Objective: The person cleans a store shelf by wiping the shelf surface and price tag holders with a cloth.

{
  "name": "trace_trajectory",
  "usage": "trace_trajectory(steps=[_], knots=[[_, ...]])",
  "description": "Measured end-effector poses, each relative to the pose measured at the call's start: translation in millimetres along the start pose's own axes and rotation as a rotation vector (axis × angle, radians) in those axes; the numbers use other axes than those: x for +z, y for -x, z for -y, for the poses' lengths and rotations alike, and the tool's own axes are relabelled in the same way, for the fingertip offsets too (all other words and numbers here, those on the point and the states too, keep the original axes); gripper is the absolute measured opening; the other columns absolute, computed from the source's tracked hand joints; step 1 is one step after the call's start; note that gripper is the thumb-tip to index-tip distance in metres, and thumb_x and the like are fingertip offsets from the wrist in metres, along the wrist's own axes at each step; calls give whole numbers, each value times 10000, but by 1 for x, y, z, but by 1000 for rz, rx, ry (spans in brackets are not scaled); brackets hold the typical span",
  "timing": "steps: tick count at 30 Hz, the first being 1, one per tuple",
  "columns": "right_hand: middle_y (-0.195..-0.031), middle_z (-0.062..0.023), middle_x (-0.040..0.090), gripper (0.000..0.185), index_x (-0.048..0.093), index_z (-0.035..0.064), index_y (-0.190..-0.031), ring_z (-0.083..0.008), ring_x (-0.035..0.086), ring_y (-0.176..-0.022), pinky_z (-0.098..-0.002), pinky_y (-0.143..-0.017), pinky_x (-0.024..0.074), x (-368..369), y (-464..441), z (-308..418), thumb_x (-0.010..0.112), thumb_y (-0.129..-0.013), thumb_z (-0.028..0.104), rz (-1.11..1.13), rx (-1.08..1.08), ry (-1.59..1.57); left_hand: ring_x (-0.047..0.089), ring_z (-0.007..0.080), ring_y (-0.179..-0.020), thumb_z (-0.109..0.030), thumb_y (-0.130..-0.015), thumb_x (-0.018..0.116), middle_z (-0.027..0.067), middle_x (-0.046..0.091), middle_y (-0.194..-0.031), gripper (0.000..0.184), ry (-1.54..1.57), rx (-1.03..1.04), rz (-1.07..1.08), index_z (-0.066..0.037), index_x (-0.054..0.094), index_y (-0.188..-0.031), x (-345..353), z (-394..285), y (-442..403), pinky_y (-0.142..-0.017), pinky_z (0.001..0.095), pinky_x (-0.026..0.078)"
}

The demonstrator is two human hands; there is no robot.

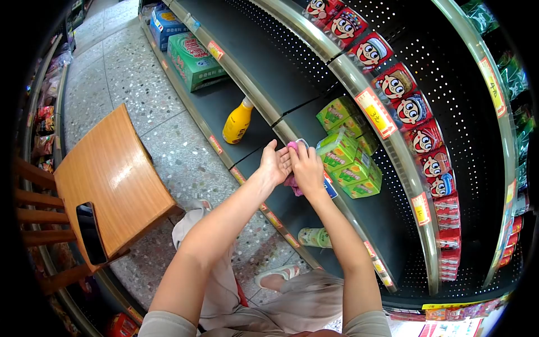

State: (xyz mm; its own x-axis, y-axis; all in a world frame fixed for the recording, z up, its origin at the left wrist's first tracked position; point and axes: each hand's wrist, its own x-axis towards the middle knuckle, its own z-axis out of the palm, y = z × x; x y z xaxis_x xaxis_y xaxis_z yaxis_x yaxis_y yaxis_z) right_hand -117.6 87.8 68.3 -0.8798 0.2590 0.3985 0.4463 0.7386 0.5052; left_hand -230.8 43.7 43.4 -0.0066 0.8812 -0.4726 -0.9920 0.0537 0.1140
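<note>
My right hand [307, 168] is closed on a pink cloth [294, 184], which bunches out on both sides of its fingers. Beside it, my left hand [275, 164] is turned palm up with the thumb apart, its fingertips meeting the right hand and cloth. Both hands are at the front rail of a dark shelf. Just right of them, green drink cartons [345, 163] stand grouped on that shelf. A yellow bottle [237, 122] is on the lower shelf, beyond my left hand. Below my right forearm, a pale green patterned container [314, 237] is partly covered.
A wooden chair [112, 174] stands at the left with a black phone [91, 233] on its seat. Green [193, 60] and blue boxes [166, 25] sit farther along the low shelf. Red cartoon-face packs [396, 84] line the higher shelf, behind price tags [376, 114].
</note>
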Motion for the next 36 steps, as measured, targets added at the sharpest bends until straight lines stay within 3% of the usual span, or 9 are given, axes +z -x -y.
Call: trace_trajectory(steps=[3,6,13,19,22,31,36], knots=[[-1108,-54,567,375,626,81,-1143,-198,534,-872,-282,-645,467,-1,2,0,585,-781,170,-2,-10,14,502,259,-1232,-516,-983,290,153,512,-1341,675,51,-8,33,32,405,-1361,-3,0,-3,-1060,386,387],[-1088,-53,568,366,633,79,-1125,-197,534,-871,-283,-649,465,1,-1,1,587,-774,169,5,-13,25,565,228,-1125,-529,-978,268,118,577,-1250,663,21,-13,0,2,466,-1321,-2,0,-4,-999,377,431],[-1052,-47,567,343,637,70,-1084,-204,537,-874,-293,-658,470,6,-22,9,595,-757,167,-7,-13,-28,569,235,-1130,-517,-974,302,119,596,-1230,640,63,-12,15,-9,462,-1328,-4,1,-6,-1016,419,417],[-1034,-39,558,325,635,69,-1063,-207,534,-897,-300,-656,475,14,-39,15,599,-755,167,22,-13,-29,545,233,-1197,-501,-978,296,87,600,-1257,558,79,9,116,-94,532,-1279,-7,1,-6,-1034,427,406],[-1023,-36,550,321,634,71,-1064,-204,531,-906,-301,-653,476,16,-46,17,597,-760,168,22,-7,-47,546,241,-1193,-503,-981,296,75,599,-1263,532,90,91,62,-125,559,-1248,4,3,2,-1042,431,396],[-1015,-37,542,302,636,67,-1060,-201,530,-905,-299,-662,499,19,-60,20,589,-779,169,2,-12,-56,536,240,-1200,-590,-974,247,90,573,-1288,634,203,85,146,-116,498,-1310,-1,8,-1,-1025,410,416],[-1036,-34,536,311,636,65,-1064,-203,528,-911,-304,-664,498,19,-57,19,595,-776,173,19,-34,-18,510,263,-1240,-648,-945,230,105,548,-1333,732,160,42,61,-86,483,-1339,4,4,7,-1057,422,381]])
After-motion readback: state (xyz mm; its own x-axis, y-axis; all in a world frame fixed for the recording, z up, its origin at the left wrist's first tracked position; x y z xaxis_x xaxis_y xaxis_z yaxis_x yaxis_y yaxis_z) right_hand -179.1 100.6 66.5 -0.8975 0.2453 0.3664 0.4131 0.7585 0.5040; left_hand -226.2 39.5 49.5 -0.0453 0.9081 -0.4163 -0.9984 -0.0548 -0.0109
